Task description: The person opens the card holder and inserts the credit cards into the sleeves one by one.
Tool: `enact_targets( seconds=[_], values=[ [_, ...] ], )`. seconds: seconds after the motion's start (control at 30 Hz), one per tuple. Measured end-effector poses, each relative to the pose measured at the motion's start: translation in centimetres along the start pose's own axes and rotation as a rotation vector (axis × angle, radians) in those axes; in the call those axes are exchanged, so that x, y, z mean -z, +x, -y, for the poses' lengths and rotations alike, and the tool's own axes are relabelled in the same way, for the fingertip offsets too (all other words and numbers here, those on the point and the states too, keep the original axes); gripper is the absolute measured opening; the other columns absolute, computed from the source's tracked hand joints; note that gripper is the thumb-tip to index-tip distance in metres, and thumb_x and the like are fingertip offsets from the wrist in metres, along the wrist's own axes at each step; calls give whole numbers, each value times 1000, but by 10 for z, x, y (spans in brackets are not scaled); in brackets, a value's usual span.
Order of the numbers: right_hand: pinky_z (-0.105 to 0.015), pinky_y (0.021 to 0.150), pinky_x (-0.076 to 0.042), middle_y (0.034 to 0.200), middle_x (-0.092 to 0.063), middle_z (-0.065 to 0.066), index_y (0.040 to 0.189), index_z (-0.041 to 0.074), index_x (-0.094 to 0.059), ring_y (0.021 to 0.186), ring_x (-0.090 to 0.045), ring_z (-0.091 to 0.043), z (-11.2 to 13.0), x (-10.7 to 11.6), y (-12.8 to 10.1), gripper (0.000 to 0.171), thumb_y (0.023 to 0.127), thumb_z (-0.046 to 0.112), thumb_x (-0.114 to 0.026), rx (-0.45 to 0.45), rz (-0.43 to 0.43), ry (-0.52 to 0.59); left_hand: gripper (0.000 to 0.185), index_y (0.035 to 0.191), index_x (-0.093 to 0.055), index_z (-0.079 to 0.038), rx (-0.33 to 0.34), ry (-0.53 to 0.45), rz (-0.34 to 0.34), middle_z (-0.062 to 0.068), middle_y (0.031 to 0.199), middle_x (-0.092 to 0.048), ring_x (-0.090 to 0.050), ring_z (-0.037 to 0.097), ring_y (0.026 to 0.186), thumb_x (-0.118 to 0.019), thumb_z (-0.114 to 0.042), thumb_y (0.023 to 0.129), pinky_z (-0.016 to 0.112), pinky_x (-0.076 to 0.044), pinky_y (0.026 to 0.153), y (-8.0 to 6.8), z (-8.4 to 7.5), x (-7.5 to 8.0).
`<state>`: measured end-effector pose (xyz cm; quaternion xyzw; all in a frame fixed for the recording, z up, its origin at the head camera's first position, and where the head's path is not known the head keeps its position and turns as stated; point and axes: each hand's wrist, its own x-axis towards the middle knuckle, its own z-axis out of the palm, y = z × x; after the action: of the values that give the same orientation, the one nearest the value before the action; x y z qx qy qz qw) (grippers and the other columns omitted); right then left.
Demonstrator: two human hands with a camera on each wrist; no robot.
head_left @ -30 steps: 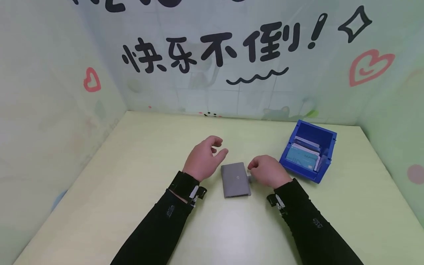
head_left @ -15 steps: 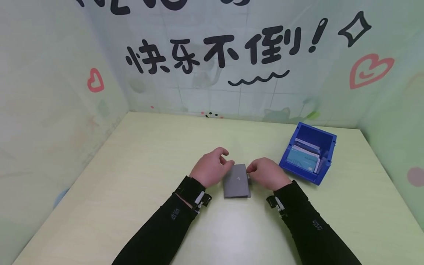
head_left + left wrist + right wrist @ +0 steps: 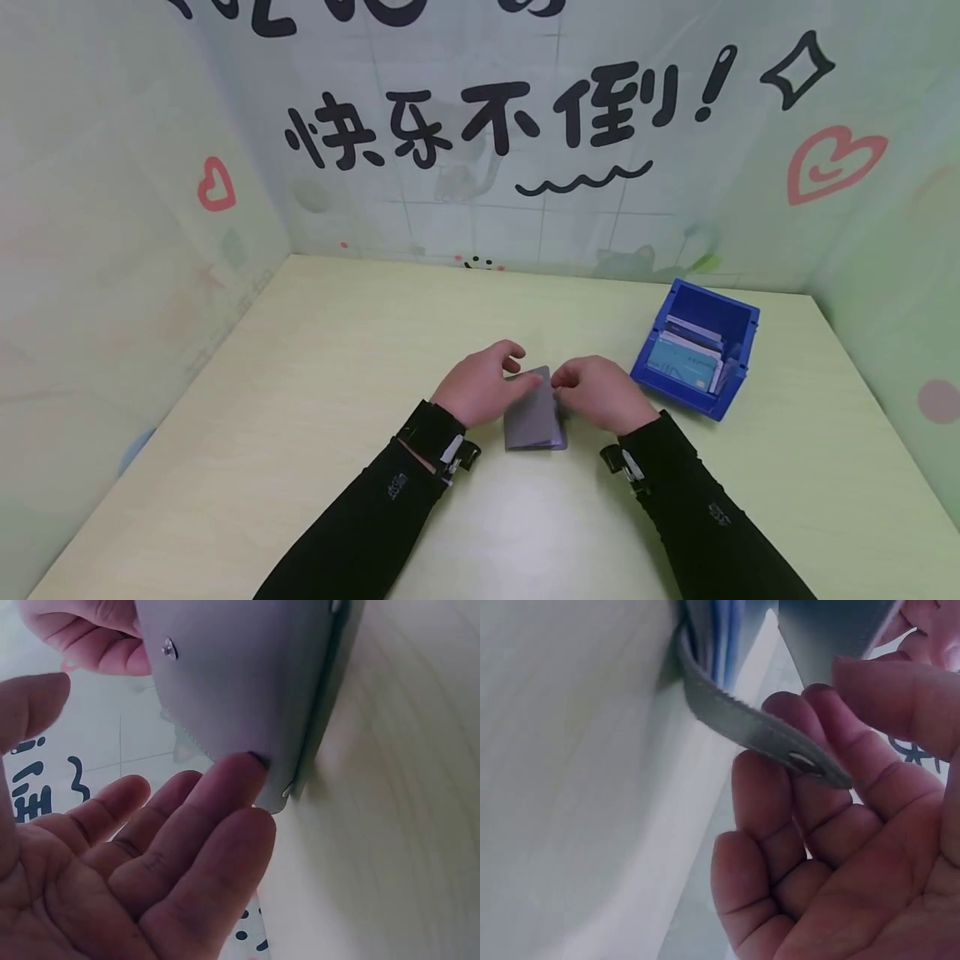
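A grey card holder with a snap strap lies between the hands on the table. In the left wrist view, a metal snap shows on its cover. The left hand is at its left, fingers loosely bent, fingertips at the cover's edge. The right hand pinches the far right part of the cover, which is lifted a little. In the right wrist view, the unfastened strap runs over that hand's fingers, and bluish-white leaves show inside the holder.
To the right, a blue bin stands tilted-looking on the table, with several cards upright in it. A printed backdrop wall rises behind the table, with side walls left and right.
My left hand has moved right, onto the card holder's far left part. My right hand has shifted slightly left to the cover's edge, and the cover has lifted a little.
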<state>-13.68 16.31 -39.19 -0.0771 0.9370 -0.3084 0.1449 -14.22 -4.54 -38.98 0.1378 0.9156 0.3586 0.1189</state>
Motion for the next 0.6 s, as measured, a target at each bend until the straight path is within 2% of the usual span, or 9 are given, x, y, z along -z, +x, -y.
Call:
enact_targets(
  seconds=[0.27, 0.47, 0.6],
  values=[
    [-44, 90, -60, 118, -78, -8, 128, 11, -75, 100, -71, -22, 3, -2, -3, 28, 104, 18, -63, 138, -28, 14, 71, 148, -56, -15, -28, 28, 4, 8, 139, -69, -70, 27, 115, -69, -60, 95, 41, -57, 91, -1, -1, 0],
    [-42, 90, -61, 121, -76, -8, 138, 13, -71, 105, -70, -22, 5, -2, -4, 35, 104, 14, -61, 186, -2, 8, 58, 142, -59, -18, -38, 32, 5, 6, 139, -68, -70, 24, 111, -69, -53, 96, 38, -56, 87, 0, 0, 1],
    [-37, 83, -60, 117, -76, -8, 136, 12, -72, 99, -68, -20, 5, -1, -4, 34, 104, 14, -61, 182, 5, -14, 51, 142, -60, -21, -24, 12, 14, 5, 141, -68, -69, 23, 111, -67, -46, 98, 37, -56, 85, 1, 0, 3]
  ],
)
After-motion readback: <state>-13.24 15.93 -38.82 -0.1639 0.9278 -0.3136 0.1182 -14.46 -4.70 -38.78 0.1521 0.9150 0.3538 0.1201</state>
